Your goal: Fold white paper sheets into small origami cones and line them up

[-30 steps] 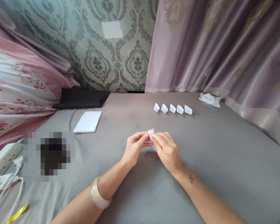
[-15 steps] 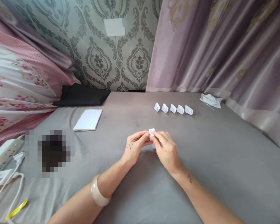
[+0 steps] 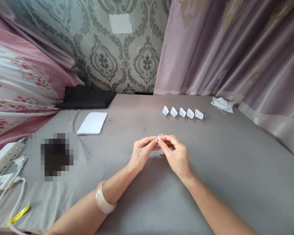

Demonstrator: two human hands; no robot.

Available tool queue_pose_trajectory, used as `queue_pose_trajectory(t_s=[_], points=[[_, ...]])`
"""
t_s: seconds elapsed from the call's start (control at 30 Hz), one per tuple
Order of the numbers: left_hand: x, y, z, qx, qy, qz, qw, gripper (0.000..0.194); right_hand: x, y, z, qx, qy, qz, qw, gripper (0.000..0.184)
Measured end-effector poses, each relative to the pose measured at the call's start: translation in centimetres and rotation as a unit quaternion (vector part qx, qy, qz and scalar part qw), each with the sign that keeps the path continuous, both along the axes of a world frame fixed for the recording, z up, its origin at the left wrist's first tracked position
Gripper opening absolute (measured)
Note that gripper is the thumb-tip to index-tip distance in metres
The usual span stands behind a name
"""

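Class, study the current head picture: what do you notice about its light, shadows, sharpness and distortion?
Head view: soft light with a pale sheen on the purple curtain; faint shadows beside the folded papers; pixel blocks hiding something on the grey sheet; the small paper between left hand and right hand too indistinct to make out its folds.

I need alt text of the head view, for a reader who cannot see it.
Left hand and right hand hold a small piece of white paper over a grey sheet; beyond them sit five folded paper shapes in a row.
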State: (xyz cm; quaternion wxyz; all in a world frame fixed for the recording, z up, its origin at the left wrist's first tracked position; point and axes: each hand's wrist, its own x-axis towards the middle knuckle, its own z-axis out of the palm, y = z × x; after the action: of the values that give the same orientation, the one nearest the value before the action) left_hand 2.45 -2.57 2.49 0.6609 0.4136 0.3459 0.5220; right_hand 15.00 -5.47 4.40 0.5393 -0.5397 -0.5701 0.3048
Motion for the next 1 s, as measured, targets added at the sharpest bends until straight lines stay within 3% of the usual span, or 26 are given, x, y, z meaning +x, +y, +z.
queue_pose_trajectory(t_s=[0.3, 0.53, 1.0], points=[[0.03, -0.2, 0.27, 0.01, 0.012, 0.0, 1.0, 0.018, -0.13, -0.16, 0.5, -0.051, 0.031, -0.018, 0.998, 0.016], [0.34, -0.4, 0.54, 0.013, -0.008, 0.021, 1.0, 0.02, -0.42, -0.5, 0.36, 0.029, -0.03, -0.033, 0.999, 0.012], [-0.07, -0.35, 0.85, 0.037, 0.043, 0.013, 0.998, 0.02, 0.08, -0.27, 0.27, 0.064, -0.091, -0.018, 0.994, 0.016]])
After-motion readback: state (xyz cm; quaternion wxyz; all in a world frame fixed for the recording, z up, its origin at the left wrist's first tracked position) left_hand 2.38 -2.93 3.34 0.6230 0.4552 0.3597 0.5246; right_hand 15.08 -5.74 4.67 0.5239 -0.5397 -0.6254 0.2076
